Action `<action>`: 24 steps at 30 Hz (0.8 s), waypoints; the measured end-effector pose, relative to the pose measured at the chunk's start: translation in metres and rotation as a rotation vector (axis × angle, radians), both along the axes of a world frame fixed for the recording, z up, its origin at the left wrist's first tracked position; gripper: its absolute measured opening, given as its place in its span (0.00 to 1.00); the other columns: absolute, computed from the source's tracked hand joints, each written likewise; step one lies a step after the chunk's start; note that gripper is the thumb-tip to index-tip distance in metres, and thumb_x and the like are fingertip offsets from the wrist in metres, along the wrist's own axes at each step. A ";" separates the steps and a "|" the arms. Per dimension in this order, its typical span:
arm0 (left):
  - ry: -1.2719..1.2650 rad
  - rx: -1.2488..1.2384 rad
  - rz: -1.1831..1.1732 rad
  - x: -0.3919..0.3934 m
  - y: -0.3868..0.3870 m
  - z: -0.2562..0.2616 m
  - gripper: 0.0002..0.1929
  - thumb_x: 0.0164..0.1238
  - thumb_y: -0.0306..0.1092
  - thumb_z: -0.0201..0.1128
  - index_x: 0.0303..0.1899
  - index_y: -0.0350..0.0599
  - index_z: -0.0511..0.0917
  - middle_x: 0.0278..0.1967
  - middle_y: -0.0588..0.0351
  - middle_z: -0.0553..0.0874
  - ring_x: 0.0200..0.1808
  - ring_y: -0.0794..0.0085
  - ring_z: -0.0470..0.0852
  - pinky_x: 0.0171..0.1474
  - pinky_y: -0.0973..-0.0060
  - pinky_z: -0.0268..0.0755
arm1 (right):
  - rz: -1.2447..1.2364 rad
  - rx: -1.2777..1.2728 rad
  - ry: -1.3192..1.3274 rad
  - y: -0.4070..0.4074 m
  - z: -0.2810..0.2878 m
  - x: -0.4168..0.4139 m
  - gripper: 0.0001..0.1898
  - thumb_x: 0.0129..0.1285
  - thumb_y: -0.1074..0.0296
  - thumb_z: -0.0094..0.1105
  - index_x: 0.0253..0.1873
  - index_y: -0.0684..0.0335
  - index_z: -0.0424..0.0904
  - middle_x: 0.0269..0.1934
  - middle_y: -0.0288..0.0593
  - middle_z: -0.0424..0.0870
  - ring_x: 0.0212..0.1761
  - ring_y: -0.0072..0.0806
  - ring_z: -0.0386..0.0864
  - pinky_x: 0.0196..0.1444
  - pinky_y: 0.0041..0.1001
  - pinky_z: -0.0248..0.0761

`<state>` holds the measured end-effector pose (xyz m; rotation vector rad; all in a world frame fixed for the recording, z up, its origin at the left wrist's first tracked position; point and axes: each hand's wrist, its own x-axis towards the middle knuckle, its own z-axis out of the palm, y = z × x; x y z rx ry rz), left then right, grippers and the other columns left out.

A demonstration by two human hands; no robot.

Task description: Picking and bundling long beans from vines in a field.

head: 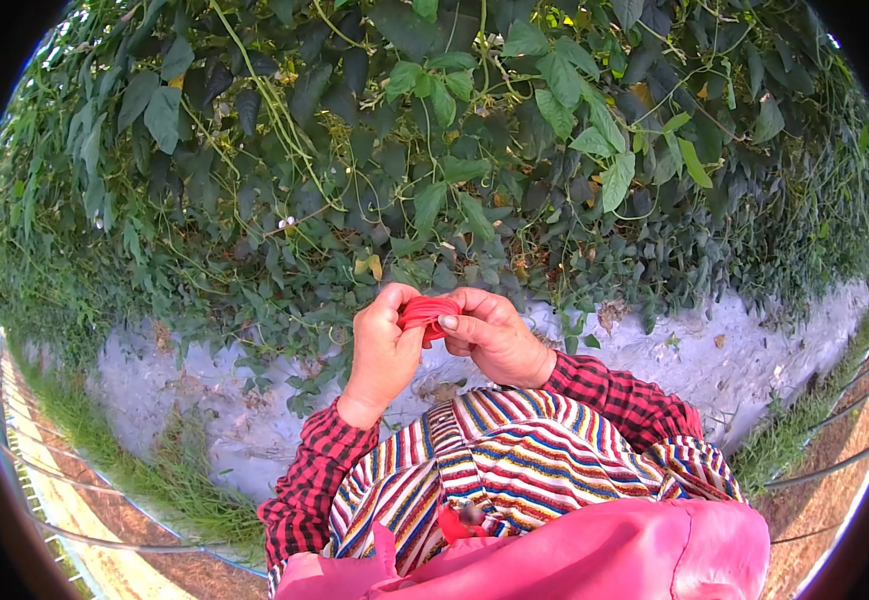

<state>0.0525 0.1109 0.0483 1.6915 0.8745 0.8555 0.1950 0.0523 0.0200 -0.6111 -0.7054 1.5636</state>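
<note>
My left hand (385,349) and my right hand (498,334) meet in front of my chest, both holding a bundle of thin red cord or bands (429,311). The strands lie side by side in a thick loop. On its left side, the fingers of my left hand wrap around the bundle. My right thumb presses on its right end, with the fingers curled behind. Whether the strands are twine or rubber bands cannot be made out. Just beyond my hands hang the leaves of climbing bean plants (442,202).
Long thin bean pods (277,112) hang among the vines at upper left. Pale ground sheeting (674,360) with dry debris runs beneath the plants. Grass (186,480) borders it, with curved bars (828,472) near both sides. A pink cloth (599,555) hangs below my view.
</note>
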 end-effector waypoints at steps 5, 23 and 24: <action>0.133 0.202 0.013 0.000 -0.002 -0.002 0.05 0.55 0.22 0.57 0.34 0.35 0.72 0.23 0.46 0.80 0.24 0.64 0.82 0.26 0.72 0.71 | -0.060 -0.006 -0.010 -0.002 -0.001 -0.002 0.05 0.63 0.67 0.55 0.39 0.59 0.71 0.26 0.29 0.73 0.17 0.10 0.57 0.17 0.14 0.48; 0.126 0.226 0.009 0.004 -0.012 0.007 0.06 0.54 0.22 0.55 0.35 0.35 0.72 0.23 0.44 0.81 0.26 0.60 0.83 0.29 0.70 0.72 | 0.028 0.005 -0.070 -0.004 -0.002 0.005 0.19 0.56 0.77 0.59 0.50 0.56 0.65 0.36 0.35 0.79 0.24 0.10 0.66 0.19 0.12 0.51; 0.163 0.370 0.038 0.004 -0.013 0.008 0.06 0.53 0.22 0.56 0.35 0.36 0.72 0.23 0.43 0.80 0.26 0.55 0.82 0.29 0.68 0.72 | 0.003 -0.010 -0.004 -0.004 -0.002 0.005 0.18 0.56 0.78 0.59 0.50 0.57 0.65 0.37 0.36 0.79 0.25 0.10 0.67 0.19 0.12 0.51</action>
